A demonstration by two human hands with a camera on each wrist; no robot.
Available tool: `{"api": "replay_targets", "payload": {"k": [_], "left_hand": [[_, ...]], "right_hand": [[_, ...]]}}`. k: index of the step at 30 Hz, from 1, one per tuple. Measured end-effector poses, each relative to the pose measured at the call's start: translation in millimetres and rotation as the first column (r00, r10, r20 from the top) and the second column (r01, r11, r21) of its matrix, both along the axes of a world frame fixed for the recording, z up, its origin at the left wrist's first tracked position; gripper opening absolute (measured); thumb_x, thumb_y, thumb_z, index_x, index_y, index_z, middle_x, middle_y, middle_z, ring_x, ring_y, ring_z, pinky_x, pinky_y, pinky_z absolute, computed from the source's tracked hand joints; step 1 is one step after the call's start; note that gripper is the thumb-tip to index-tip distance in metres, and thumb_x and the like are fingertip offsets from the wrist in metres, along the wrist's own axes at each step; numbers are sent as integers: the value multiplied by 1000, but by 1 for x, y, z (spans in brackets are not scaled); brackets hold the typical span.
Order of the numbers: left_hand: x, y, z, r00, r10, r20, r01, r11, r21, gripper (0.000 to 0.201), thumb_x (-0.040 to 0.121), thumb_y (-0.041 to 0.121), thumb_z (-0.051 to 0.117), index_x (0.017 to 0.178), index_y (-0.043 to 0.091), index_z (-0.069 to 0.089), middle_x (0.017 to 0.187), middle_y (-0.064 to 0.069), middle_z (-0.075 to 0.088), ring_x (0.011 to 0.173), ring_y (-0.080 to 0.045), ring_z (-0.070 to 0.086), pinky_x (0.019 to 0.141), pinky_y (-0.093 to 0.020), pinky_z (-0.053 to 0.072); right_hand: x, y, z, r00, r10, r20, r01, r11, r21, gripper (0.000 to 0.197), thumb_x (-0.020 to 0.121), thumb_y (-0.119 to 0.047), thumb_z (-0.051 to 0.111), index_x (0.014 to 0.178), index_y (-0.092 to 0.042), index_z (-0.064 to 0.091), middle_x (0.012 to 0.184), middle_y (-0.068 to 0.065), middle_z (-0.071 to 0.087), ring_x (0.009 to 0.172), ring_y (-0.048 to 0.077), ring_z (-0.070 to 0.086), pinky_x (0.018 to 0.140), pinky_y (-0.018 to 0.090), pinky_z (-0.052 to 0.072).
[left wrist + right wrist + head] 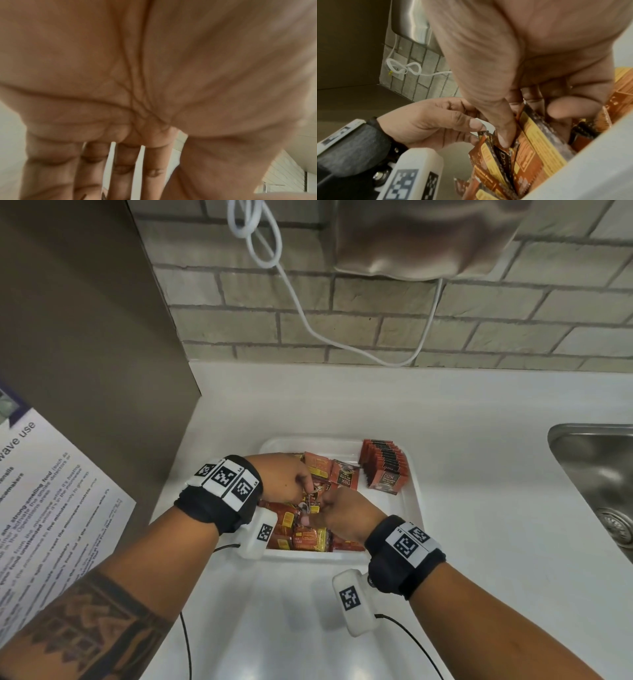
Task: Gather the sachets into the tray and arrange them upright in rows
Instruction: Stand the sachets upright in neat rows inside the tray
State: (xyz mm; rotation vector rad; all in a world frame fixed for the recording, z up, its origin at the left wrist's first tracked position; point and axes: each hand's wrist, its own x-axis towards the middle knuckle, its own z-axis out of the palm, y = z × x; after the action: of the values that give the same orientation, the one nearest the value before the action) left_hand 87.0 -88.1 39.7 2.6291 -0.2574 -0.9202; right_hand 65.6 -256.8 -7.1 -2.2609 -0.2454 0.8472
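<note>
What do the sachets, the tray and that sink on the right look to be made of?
Sachets: likely printed foil or plastic film, with glossy, crinkled faces and serrated edges.
Tray: probably white moulded plastic, smooth, with rounded rim and soft sheen.
Sink: apparently brushed stainless steel, grey with metallic reflections.

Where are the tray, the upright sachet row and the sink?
tray (412,491): head view, right rim.
upright sachet row (385,465): head view, top edges of the row.
sink (596,470): head view, steel basin wall.

Red-orange sachets (301,529) heaped loose in white tray (412,498); upright row (385,467) at far-right corner.
</note>
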Motion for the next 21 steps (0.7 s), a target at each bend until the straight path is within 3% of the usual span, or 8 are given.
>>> {"api": "replay_targets", "payload": {"k": [5, 12, 14, 18, 21], "left_hand": [[2, 4, -2, 1000, 0, -13, 0, 1000, -8, 28, 89, 21, 67, 114, 35, 65, 115, 6, 65, 106, -17, 64, 93, -46, 57], [1, 8, -4, 1000, -12, 24, 12, 1000, 22, 54, 86, 29, 75, 135, 30, 53, 124, 6, 57, 105, -15, 57, 91, -31, 51], [2, 9, -5, 1000, -4, 22, 3, 1000, 23, 62, 84, 28, 77, 140, 30, 48, 130, 4, 57, 108, -18, 58, 94, -36, 53], [3, 10, -6, 999, 20, 37, -19, 999, -37, 79, 82, 20, 77, 149, 33, 37, 130, 3, 60, 109, -20, 61, 95, -41, 54], [5, 8, -6, 997, -11, 70, 12, 1000, -15, 77, 84, 21, 75, 149, 33, 37, 126, 1, 61, 104, -20, 63, 92, -38, 55]], "right_hand": [[1, 0, 0, 998, -49, 26, 48, 999, 25, 45, 85, -34, 76, 61, -17, 42, 57, -3, 36, 50, 12, 33, 52, 29, 26], [10, -16, 7, 995, -90, 47, 87, 994, 68, 37, 86, -33, 76, 68, -13, 50, 58, -2, 38, 50, 13, 35, 53, 27, 29], [15, -23, 11, 992, -97, 78, 92, 994, 58, 35, 86, -27, 75, 66, -12, 50, 58, 0, 40, 51, 13, 37, 53, 27, 30], [24, -38, 20, 985, -151, 83, 146, 987, 69, 32, 85, -23, 76, 74, 1, 59, 65, 6, 49, 57, 16, 45, 52, 28, 35], [27, -49, 27, 978, -198, 70, 189, 975, 118, 32, 87, -23, 76, 90, 8, 67, 67, 4, 55, 55, 13, 47, 50, 24, 36]]}}
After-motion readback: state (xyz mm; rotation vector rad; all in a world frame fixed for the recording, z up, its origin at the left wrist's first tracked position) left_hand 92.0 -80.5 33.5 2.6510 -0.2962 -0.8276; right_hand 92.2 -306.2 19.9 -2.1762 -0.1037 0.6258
